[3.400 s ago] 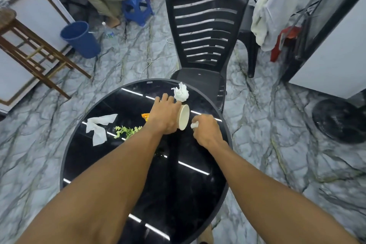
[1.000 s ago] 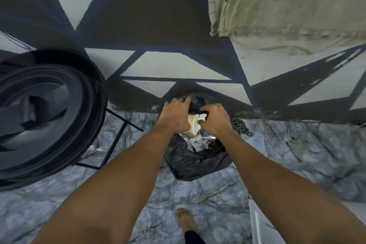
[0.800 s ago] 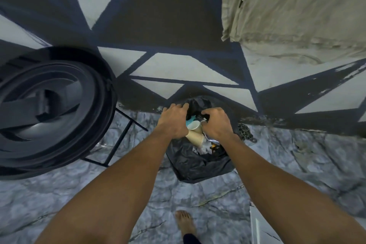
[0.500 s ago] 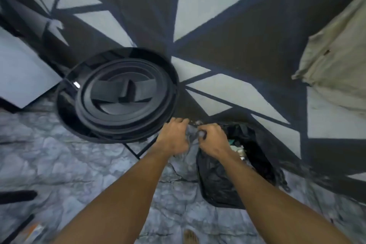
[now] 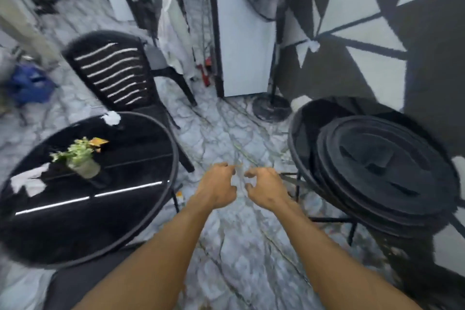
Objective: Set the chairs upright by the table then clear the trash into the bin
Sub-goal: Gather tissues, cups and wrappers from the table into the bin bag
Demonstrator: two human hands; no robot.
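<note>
Hands empty — left hand (image 5: 218, 187) and right hand (image 5: 265, 190) half-curled over the floor (image 5: 226, 246). Tissues (image 5: 110, 117) lie on the table (image 5: 141, 209); 1 chair (image 5: 118, 75) stands upright behind it.

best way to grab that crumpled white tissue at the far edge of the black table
Pinch the crumpled white tissue from above, fingertips closing on its raised bunched top. It sits as a small upright wad at the far rim of the round table, beside the chair, so a sideways sweep might push it off. Both the left hand and right hand look empty; the left is nearer the table.
</note>
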